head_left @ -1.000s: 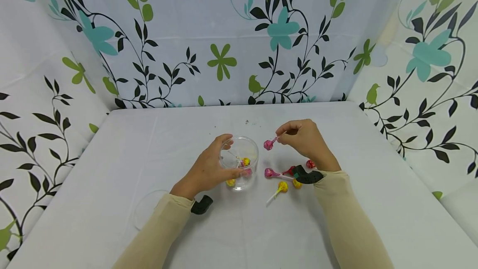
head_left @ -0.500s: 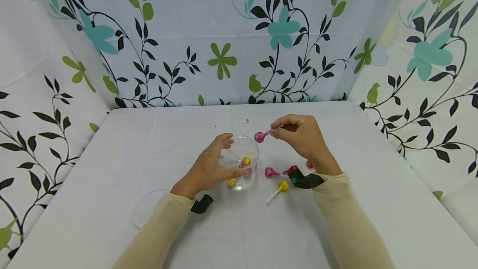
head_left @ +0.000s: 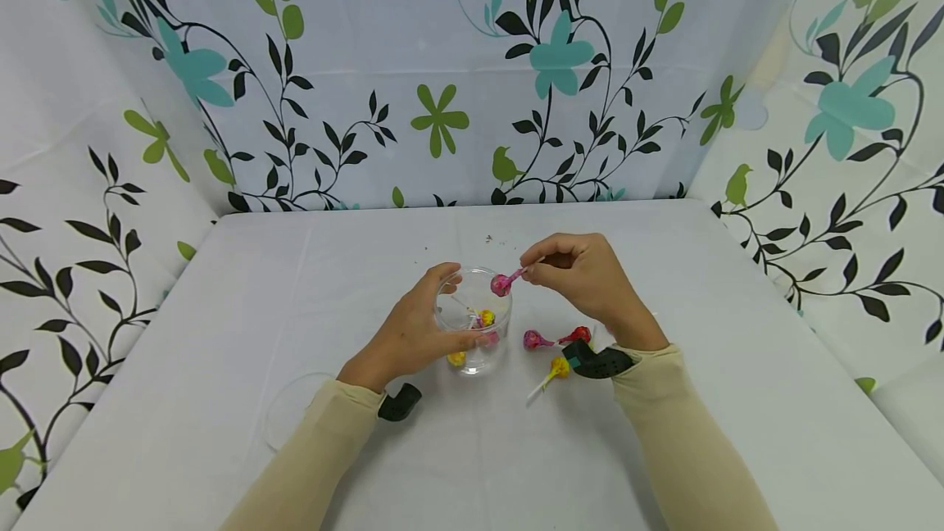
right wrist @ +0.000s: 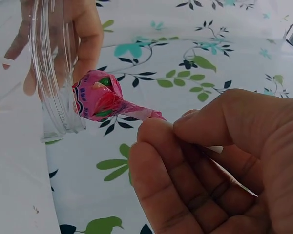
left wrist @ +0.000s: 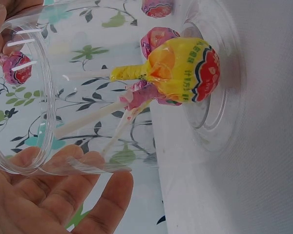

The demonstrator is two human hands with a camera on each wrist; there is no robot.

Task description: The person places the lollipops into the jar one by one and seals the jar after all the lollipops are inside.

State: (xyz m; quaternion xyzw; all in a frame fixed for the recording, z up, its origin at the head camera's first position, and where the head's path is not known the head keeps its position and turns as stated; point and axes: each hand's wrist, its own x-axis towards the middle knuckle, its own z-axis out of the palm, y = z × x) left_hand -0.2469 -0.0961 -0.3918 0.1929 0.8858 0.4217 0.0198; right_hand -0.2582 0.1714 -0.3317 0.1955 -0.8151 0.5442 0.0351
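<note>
In the head view, my left hand [head_left: 413,333] grips a clear plastic jar [head_left: 483,365] standing on the table, thumb on the near side and fingers round the far side. Inside, a yellow lollipop [left wrist: 185,70] and several pink ones show through the wall, sticks pointing up. My right hand [head_left: 578,275] pinches another pink lollipop [head_left: 501,285] by its stick. Its wrapped head [right wrist: 97,95] hangs at the right edge of the jar's open mouth; whether it touches the rim I cannot tell.
Right of the jar lie a pink lollipop [head_left: 534,340], a red one [head_left: 579,335] and a yellow one [head_left: 559,367], partly hidden by the right wrist camera. A clear round lid [head_left: 269,416] lies by the left sleeve. Patterned curtains [head_left: 435,121] enclose the white table [head_left: 472,465].
My right hand has carried the pink lollipop leftward, from beside the jar to its rim. The left hand and jar have stayed in place.
</note>
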